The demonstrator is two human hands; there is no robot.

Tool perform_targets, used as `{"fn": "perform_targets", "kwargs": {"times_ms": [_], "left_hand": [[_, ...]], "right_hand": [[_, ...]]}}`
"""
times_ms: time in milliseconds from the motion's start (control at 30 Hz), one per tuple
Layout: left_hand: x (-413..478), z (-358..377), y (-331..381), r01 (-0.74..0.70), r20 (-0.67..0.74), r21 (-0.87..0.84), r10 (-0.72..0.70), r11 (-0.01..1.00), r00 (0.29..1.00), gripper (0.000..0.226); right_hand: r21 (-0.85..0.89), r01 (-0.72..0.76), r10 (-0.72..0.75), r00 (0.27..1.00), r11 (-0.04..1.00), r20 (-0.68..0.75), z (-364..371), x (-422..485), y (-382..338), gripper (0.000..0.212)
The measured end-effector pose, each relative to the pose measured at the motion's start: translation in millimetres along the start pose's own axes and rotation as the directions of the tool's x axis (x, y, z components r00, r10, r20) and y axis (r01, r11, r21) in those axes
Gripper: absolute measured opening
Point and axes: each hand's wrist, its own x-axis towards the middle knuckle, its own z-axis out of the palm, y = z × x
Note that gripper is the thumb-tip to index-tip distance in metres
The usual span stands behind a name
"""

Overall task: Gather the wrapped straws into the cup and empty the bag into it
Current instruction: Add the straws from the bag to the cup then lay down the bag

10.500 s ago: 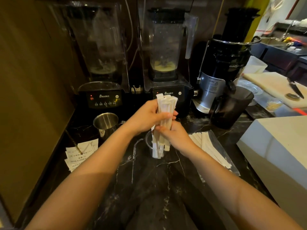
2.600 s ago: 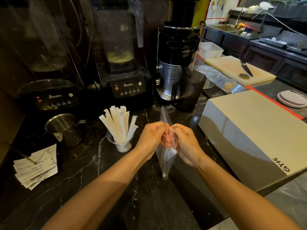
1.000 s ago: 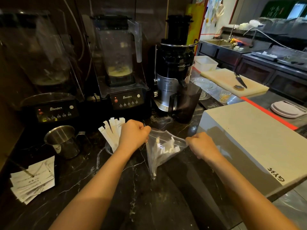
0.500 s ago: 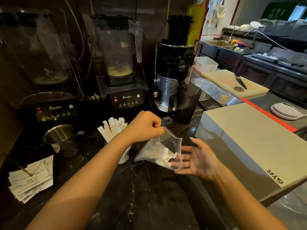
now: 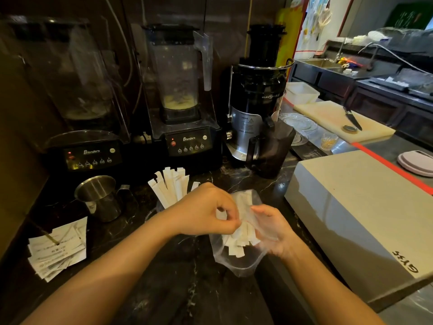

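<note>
Straws point(image 5: 172, 186) in white paper wrappers stand fanned in one clear cup point(image 5: 152, 211) on the black marble counter point(image 5: 182, 289), at 10 o'clock from the hands. Their tips overlap, so I count at least six and cannot be surer. More of them, the loose straws point(image 5: 239, 242), lie bunched inside one clear bag point(image 5: 236, 263), held just above the counter at mid-picture with its lower end sagging toward 6 o'clock.

The left hand point(image 5: 206, 211) has its fingers curled and pinches the bag's upper part. The right hand point(image 5: 274, 231) lies palm-up under the bag at 3 o'clock and holds it, thumb on the plastic.

"Blenders" is printed in white on the front panel of a blender point(image 5: 92, 156) at 10 o'clock and again on a second blender point(image 5: 187, 143) at 12 o'clock. One juicer point(image 5: 255, 99) at 1 o'clock bears a small brand word that I cannot read for sure and a grey label with a warning triangle. One dark jug point(image 5: 271, 151) stands against it. The pale box point(image 5: 351, 207) at 3 o'clock carries black handwritten marks on its near corner, upside down from here and not legible. One pile of paper slips point(image 5: 58, 252) at 8 o'clock has print too small to read.

Bare counter opens at 6 and 7 o'clock, between and beside the forearms. The box's long edge runs near the right wrist. One steel jug point(image 5: 100, 198) stands at 9 o'clock, apart from the cup. One cutting board point(image 5: 337, 118) at 2 o'clock holds one knife point(image 5: 352, 118).
</note>
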Motion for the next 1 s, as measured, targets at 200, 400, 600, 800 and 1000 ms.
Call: {"fn": "perform_targets", "kwargs": {"times_ms": [200,400,600,800,1000], "left_hand": [[-9,-13,-21,0.282,-0.422,-0.391,-0.443,0.876,0.791,0.006],[-8,-12,-47,0.279,0.008,-0.928,-0.734,0.248,0.679,0.029],[5,-33,-52,0.163,0.043,-0.974,-0.58,0.156,0.814,0.025],[10,-65,-63,0.173,-0.003,-0.956,-0.597,0.238,0.802,0.032],[13,-93,-75,0.1,-0.195,-0.896,-0.587,0.433,0.786,0.033]], "right_hand": [[-0.098,0.067,-0.069,0.998,0.993,-0.013,15,13,-20,0.102],[-0.104,0.139,-0.137,0.99,0.985,0.034,58,23,-43,0.077],[-0.304,0.082,-0.08,0.997,0.949,0.019,94,53,-56,0.034],[-0.456,0.083,-0.097,0.995,0.886,-0.007,116,97,-72,0.036],[-0.571,0.202,-0.232,0.972,0.795,0.021,130,132,-77,0.044]]}}
